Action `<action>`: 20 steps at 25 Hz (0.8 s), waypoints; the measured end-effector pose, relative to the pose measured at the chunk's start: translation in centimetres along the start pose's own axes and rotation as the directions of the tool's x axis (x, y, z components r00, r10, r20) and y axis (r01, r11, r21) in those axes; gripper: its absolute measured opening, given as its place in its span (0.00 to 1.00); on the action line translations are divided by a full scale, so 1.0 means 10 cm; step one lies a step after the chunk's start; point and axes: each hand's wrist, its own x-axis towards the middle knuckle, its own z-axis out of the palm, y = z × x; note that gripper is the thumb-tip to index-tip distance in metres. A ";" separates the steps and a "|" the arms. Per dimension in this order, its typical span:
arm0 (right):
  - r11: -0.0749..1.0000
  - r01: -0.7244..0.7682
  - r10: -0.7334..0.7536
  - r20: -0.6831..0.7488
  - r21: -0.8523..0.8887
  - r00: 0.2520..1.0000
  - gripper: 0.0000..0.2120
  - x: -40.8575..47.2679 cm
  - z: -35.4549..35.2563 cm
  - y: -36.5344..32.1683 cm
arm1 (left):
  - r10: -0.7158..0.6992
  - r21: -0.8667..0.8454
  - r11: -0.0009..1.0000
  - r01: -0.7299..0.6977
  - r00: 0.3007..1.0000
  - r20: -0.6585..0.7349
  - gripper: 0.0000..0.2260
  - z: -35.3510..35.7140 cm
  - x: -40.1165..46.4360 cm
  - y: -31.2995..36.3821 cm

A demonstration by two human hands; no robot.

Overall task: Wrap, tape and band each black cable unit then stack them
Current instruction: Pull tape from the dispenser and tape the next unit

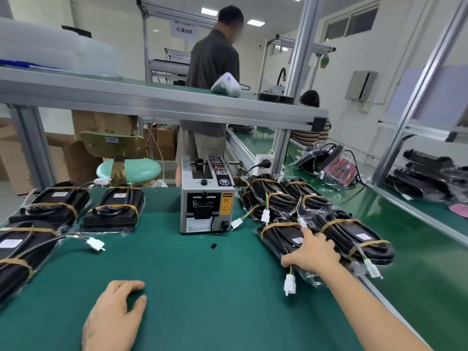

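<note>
The right hand (312, 253) rested with spread, straight fingers on a bagged, banded black cable unit (283, 239) in the right-hand pile; the left hand (114, 317) lay relaxed on the green counter (202, 287). Every visible unit looked finished, likely only stacking left.

One wide-angle head-worn view looks forward and down across the green desk (192, 269) from its near edge. Both hands sit close below the lens, and the workshop stretches behind.

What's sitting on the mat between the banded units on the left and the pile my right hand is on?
The grey tape dispenser stands between them at the back, and a small black scrap lies on the green mat before it. The head view shows this.
</note>
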 end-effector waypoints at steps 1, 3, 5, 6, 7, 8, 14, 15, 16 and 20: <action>1.000 0.025 -0.025 0.007 0.004 1.000 0.52 -0.08 -0.05 0.02 | -0.005 -0.026 1.000 0.005 1.000 -0.006 0.12 0.00 -0.01 0.01; 0.992 0.121 -0.122 0.017 0.030 0.992 0.55 -0.29 -0.12 0.08 | 0.003 -0.092 0.996 -0.008 0.998 -0.056 0.16 0.01 -0.01 0.02; 0.952 0.307 -0.307 -0.012 0.009 0.952 0.55 -0.50 -0.13 0.12 | 0.169 -0.056 0.982 -0.181 0.971 -0.170 0.12 -0.01 -0.04 0.10; 0.900 0.434 -0.436 -0.034 -0.053 0.899 0.55 -0.60 -0.14 0.10 | 0.287 -0.035 0.953 -0.300 0.937 -0.200 0.07 -0.01 -0.04 0.17; 0.816 0.560 -0.570 -0.047 -0.144 0.820 0.54 -0.68 -0.15 0.04 | 0.397 -0.006 0.913 -0.407 0.893 -0.210 0.12 -0.04 -0.04 0.28; 0.707 0.664 -0.692 -0.042 -0.244 0.721 0.53 -0.75 -0.17 -0.04 | 0.515 0.018 0.854 -0.519 0.842 -0.161 0.19 -0.08 -0.02 0.41; -0.003 0.820 -0.998 0.049 -0.573 0.030 0.44 -0.99 -0.21 -0.69 | 0.532 -0.071 0.800 -0.596 0.649 0.543 0.49 -0.29 0.35 1.08; -0.053 0.793 -0.998 0.059 -0.608 -0.021 0.45 -0.99 -0.21 -0.76 | 0.473 -0.124 0.853 -0.507 0.650 0.595 0.43 -0.33 0.42 1.09; -0.053 0.767 -0.999 0.042 -0.639 -0.034 0.46 -0.99 -0.23 -0.81 | 0.456 -0.192 0.881 -0.432 0.670 0.586 0.35 -0.37 0.48 1.06; 0.219 0.907 -0.971 -0.171 -0.359 0.166 0.50 -0.90 -0.37 -0.92 | 0.324 -0.460 0.872 -0.167 0.901 0.287 0.26 -0.31 0.50 0.77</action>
